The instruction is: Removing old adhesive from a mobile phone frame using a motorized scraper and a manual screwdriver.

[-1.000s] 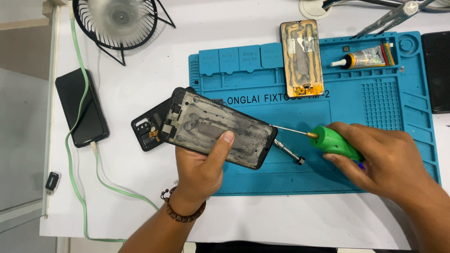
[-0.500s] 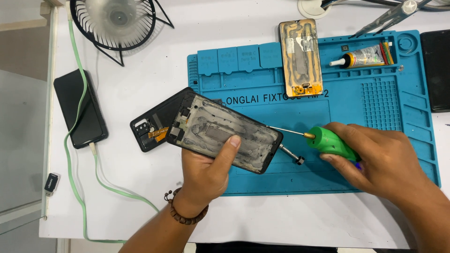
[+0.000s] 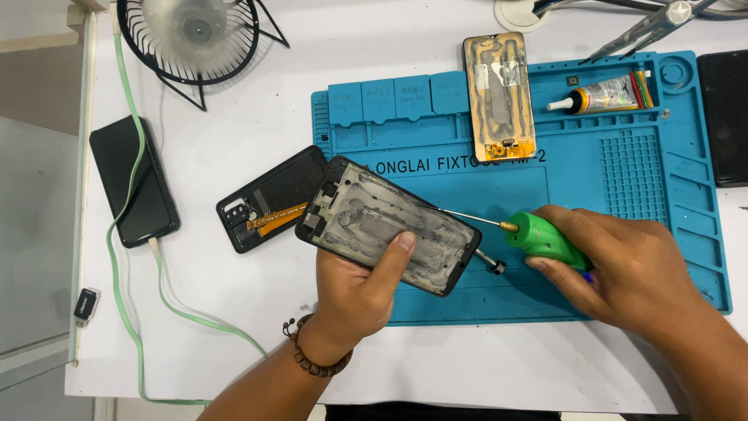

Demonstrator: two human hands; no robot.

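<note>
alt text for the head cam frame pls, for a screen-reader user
A left hand holds a stripped phone frame while the right hand points a green-handled screwdriver at its edge, above a blue repair mat on a white table. A black back cover lies beside the frame.

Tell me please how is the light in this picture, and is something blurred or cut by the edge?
Head view: light is even and bright, the white table nearly washed out; soft shadows lie under the left hand and right hand. The phone frame and green screwdriver look sharp. The fan blades are blurred. The fan's top and the black slab at right are cut by the edges.
</note>
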